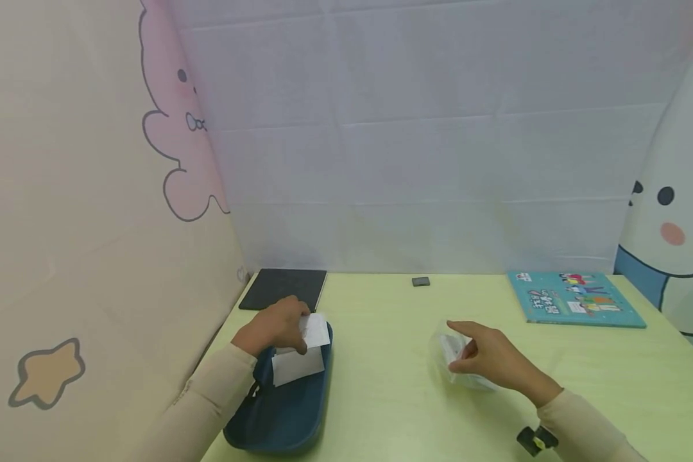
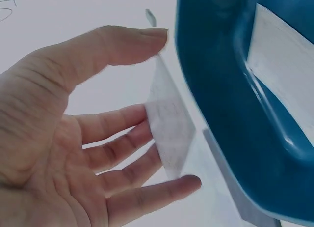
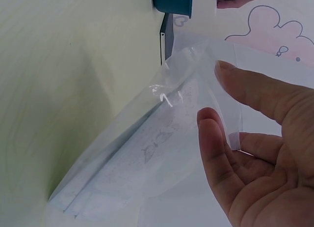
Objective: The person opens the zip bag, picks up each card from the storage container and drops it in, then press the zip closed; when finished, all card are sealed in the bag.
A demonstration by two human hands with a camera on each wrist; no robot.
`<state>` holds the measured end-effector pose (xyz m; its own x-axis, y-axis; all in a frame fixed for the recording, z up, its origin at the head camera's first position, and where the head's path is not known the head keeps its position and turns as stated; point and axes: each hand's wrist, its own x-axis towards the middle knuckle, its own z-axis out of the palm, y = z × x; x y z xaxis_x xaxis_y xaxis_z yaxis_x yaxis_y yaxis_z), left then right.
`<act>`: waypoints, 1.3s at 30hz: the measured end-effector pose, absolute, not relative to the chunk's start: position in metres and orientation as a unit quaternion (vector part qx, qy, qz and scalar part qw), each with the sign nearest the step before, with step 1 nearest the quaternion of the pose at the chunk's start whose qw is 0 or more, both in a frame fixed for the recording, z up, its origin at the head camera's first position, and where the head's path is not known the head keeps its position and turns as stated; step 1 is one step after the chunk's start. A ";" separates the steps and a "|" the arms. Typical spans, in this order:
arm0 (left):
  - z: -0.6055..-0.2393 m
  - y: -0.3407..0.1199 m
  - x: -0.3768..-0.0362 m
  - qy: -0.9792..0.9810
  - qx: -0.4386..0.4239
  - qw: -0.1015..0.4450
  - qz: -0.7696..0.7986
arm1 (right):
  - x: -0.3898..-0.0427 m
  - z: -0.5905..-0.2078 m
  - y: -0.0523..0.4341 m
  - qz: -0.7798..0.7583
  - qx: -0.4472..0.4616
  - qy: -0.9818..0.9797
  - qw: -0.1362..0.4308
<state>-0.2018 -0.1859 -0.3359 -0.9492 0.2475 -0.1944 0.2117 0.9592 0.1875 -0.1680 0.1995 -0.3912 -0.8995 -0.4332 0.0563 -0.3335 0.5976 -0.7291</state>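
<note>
Small white flat rectangular packet (image 1: pixel 316 329) sits between thumb and fingers of the left hand (image 1: pixel 278 324), above the dark blue plastic tray (image 1: pixel 283 420), lower left of the head view. Clear plastic bag (image 3: pixel 184 62) stands tilted at the fingertips of the right hand (image 1: pixel 491 356), lower right. Left hand grips the packet by its edges, fingers spread. Right hand is half curled, thumb and forefinger apart; grip unconfirmed. Packet appears faintly marked.

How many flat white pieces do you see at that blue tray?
2 visible: the held white piece in the left hand, at the far end of the blue tray, and the lower white piece inside it. More may be hidden.
</note>
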 end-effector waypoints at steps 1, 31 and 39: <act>-0.335 -0.183 -0.202 0.983 0.123 0.104 0.087 | -0.168 -0.391 0.199 -0.393 -0.214 0.892 0.064; -0.326 -0.028 -0.188 0.963 0.247 0.097 -0.040 | -0.167 -0.388 0.192 -0.395 -0.216 0.891 0.062; -0.329 -0.010 -0.187 0.964 0.232 0.109 -0.068 | -0.168 -0.388 0.190 -0.404 -0.222 0.885 0.062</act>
<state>-0.1873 -0.0101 -0.3288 -0.8687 0.4321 -0.2423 0.4619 0.8832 -0.0809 -0.1676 0.1901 -0.3882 -0.8937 -0.4433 0.0690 -0.3424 0.5748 -0.7432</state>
